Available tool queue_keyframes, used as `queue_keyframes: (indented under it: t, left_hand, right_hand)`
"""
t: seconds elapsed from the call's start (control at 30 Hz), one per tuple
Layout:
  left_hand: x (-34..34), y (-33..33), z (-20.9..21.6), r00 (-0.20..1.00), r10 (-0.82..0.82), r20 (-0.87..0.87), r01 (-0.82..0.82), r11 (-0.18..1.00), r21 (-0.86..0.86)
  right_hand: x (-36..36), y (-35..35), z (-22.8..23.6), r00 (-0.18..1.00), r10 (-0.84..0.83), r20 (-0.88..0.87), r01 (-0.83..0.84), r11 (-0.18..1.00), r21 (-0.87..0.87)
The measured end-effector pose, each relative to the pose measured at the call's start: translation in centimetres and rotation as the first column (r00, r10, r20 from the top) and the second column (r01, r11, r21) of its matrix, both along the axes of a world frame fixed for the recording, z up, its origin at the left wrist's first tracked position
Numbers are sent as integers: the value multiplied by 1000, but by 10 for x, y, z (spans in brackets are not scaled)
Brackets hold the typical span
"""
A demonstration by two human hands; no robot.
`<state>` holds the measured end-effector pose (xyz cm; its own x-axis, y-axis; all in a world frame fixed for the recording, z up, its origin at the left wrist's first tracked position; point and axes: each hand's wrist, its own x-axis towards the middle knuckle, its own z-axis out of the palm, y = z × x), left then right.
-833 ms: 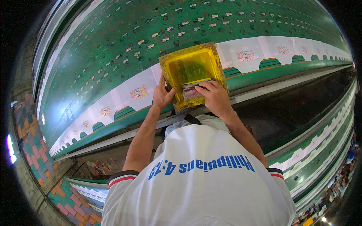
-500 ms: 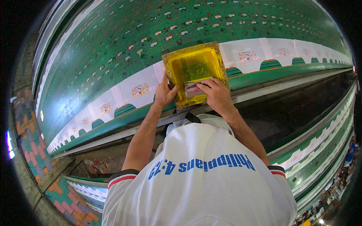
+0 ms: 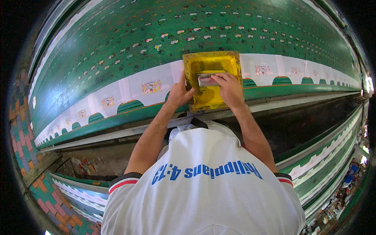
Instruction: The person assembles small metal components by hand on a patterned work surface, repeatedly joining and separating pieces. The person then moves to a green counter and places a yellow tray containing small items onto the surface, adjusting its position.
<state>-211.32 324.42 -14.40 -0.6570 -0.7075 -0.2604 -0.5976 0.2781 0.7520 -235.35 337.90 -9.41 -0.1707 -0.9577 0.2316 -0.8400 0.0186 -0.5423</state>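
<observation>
A yellow screen-printing frame lies flat over the row of white fabric pieces on the long green table. My left hand grips its left side, with the thumb resting over the rim. Inside the frame, my right hand is closed on a squeegee with a pale, stained body. The squeegee lies crosswise on the yellow mesh near its middle, and dark yellow ink shows around it. The fabric beneath the frame is hidden.
White scalloped fabric pieces with small colourful prints line the near side of the green table. Small printed marks cover its surface. A metal rail edges it. Behind me stand more tables with white fabric; coloured paving lies left.
My right hand has pushed the squeegee away from me, from the near end of the mesh to its middle. The view has turned slightly; my left hand stays on the frame.
</observation>
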Motion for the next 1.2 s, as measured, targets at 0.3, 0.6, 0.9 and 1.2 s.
queue_keyframes:
  t: [0.3, 0.6, 0.9, 1.2]
  left_hand:
    - [1, 0, -10, 999, -39, -37, 37, 997, -63]
    - [-5, 0, 16, 983, -79, 166, 84, 996, -22]
    - [-14, -4, 12, 981, -46, 188, 47, 999, -4]
    - [-42, 10, 18, 997, -51, 55, 56, 994, -93]
  right_hand:
    - [-44, -53, 22, 990, 30, 141, -59, 976, 208]
    - [-30, -16, 21, 995, 59, 82, -77, 967, 243]
    - [17, 50, 24, 1000, 5, 5, -6, 982, 190]
    - [-16, 70, 25, 997, -42, -63, 47, 996, 81]
